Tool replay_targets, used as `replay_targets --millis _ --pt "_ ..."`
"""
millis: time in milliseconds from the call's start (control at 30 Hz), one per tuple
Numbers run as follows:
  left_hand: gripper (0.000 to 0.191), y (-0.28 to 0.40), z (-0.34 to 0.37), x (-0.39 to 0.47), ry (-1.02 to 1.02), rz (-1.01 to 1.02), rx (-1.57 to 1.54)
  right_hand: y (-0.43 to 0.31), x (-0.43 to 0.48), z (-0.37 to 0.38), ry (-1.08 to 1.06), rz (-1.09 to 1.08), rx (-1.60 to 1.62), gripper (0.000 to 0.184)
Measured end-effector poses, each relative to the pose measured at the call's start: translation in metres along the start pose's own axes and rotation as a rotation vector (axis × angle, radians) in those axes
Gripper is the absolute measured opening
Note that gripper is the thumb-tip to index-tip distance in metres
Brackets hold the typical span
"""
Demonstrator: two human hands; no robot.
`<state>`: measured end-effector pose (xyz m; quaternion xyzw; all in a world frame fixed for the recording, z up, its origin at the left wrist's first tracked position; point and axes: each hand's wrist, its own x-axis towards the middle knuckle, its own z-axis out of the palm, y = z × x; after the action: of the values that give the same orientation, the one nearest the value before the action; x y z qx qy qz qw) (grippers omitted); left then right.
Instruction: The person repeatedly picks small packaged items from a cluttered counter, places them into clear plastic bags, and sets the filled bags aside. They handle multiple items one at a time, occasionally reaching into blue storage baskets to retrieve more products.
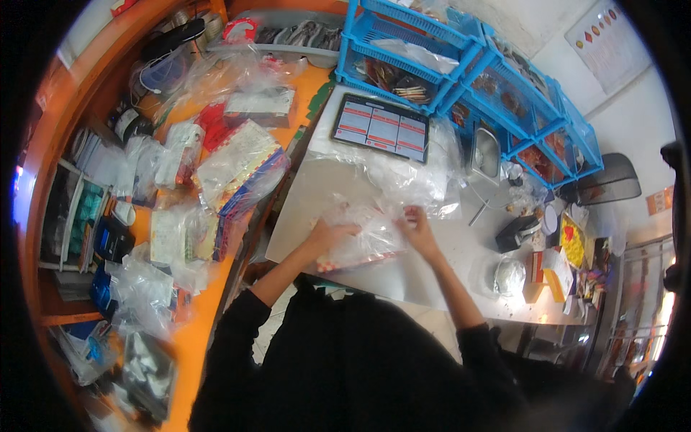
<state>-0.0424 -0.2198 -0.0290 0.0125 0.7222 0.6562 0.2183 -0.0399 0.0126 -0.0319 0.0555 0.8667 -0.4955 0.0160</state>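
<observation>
A clear plastic bag (pixel 372 221) lies on the steel worktop in front of me, around a box with a red-and-white checkered edge (pixel 345 263). My left hand (pixel 327 236) rests on the bag's left side, its fingers pointing inward over the film; whether they pinch it I cannot tell. At the upper right of the bag, my right hand (pixel 417 229) has bent fingers close to the film, and its grip is unclear. Beyond both hands, a tablet (pixel 380 127) with a lit screen lies on a stack of clear plastic bags (pixel 440 162).
Blue plastic basket racks (pixel 410 54) stand at the back. On the orange counter (pixel 210 302) at left are several bagged boxes (pixel 237 167). To the right are a steel container (pixel 484 154), a black device (pixel 517 233), a foil-like round item (pixel 509 276) and a tray of yellow food (pixel 572 241).
</observation>
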Motion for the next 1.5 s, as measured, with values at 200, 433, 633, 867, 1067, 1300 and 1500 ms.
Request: replay_targets --millis 200,433,633,867,1067,1300,1500 --pt "0.024 0.106 -0.068 -0.027 0.149 0.826 0.600 -0.124 -0.020 0.018 -0.320 0.425 0.929 0.058" --pt "0.034 0.190 -0.234 -0.184 0.993 1.221 1.185 -0.365 0.047 0.083 -0.641 -0.116 1.137 0.059" --pt "0.037 0.140 -0.438 -0.307 2.084 0.341 1.543 -0.555 0.096 0.245 -1.007 -0.414 1.081 0.045" --pt "0.034 0.094 -0.534 -0.310 2.473 0.643 1.826 -0.667 0.116 0.470 -1.144 -0.180 1.158 0.044" --pt "0.042 0.088 -0.539 -0.312 2.445 0.676 1.889 -0.700 0.126 0.516 -0.915 -0.213 0.739 0.046" --pt "0.032 0.073 -0.543 -0.320 2.321 0.444 1.888 -0.676 0.101 0.376 -1.405 -0.271 0.923 0.043" --pt "0.033 0.106 -0.459 -0.282 2.146 0.733 0.602 -0.452 0.108 0.012 -0.852 -0.944 0.305 0.038"
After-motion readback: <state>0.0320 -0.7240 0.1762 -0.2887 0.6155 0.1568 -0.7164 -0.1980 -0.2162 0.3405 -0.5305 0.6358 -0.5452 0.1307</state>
